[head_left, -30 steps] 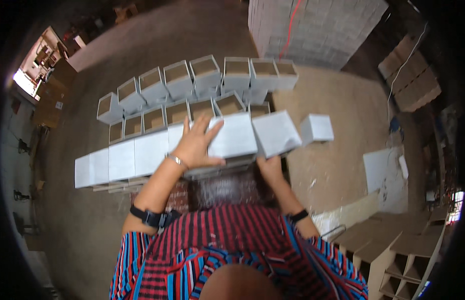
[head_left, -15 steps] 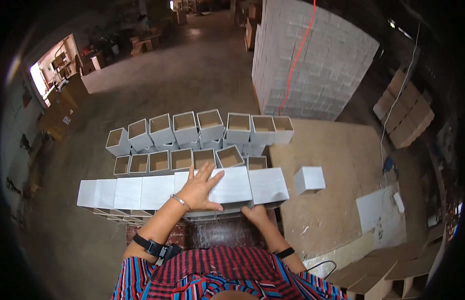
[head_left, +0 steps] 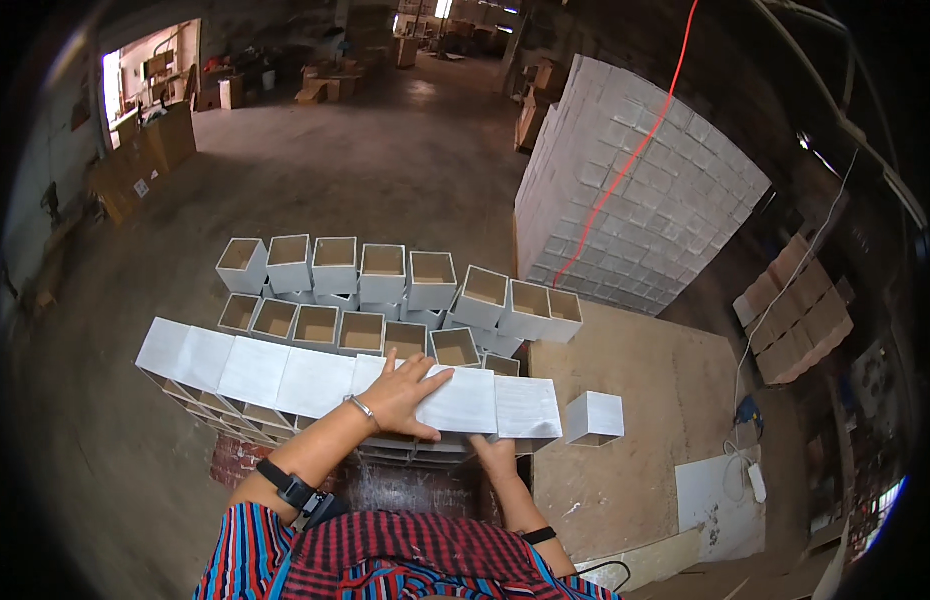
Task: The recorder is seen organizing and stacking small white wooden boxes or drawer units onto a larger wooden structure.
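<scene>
A row of white open-fronted boxes (head_left: 315, 382) runs across in front of me, their flat sides up and their openings toward me. My left hand (head_left: 400, 398) lies on top of one box (head_left: 463, 400), fingers spread and thumb by its front edge. Below that edge, close to where it meets the end box (head_left: 526, 405), is my right hand (head_left: 497, 457). Its thumb side shows, but most of the fingers are hidden by the box edge. Under the top row, more box openings (head_left: 200, 408) are visible.
Behind stand rows of white boxes (head_left: 383, 288) with brown insides facing up. One loose white box (head_left: 595, 418) rests on the wooden board (head_left: 640, 370) at right. Farther back rises a tall stack of white boxes (head_left: 635, 190), crossed by a red cord (head_left: 625, 172).
The whole view has shifted and turned slightly. My left hand stays on the same box; my right hand stays near the same front edge, and the gap beside it looks narrower.
</scene>
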`<state>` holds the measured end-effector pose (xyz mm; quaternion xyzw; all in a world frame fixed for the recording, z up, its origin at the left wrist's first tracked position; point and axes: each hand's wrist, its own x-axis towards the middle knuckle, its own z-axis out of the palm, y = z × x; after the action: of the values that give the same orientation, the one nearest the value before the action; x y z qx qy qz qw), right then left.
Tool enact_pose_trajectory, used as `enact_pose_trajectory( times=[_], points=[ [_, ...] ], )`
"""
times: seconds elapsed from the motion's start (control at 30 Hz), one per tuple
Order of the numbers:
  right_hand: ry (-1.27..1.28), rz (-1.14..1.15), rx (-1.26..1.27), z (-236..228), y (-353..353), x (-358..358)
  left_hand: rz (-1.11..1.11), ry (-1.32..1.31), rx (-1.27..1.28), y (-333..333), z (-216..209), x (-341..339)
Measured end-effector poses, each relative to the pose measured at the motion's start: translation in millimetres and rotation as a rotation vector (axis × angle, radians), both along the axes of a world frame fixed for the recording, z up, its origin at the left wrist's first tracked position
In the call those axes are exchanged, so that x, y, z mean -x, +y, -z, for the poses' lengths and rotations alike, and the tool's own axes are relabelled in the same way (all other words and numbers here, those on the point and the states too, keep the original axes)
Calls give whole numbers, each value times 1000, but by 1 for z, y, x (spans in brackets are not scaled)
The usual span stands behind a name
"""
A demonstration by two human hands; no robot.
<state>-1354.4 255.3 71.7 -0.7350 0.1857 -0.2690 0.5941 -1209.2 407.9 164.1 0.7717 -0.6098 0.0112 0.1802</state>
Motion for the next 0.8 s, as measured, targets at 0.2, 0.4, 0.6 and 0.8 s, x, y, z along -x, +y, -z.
enact_pose_trajectory(
  times=[0.2,0.4,0.6,0.8],
  points=[
    [-2,26,-5,6,0,-6,-14,-19,-5,-3,2,-4],
    [234,52,-105,23,0,-1,-33,-18,17,0,2,-2],
    [273,72,-134,26,7,5,-24,13,6,3,10,2],
    [203,142,80,34,5,0,-55,-79,-9,5,20,0]
  ],
)
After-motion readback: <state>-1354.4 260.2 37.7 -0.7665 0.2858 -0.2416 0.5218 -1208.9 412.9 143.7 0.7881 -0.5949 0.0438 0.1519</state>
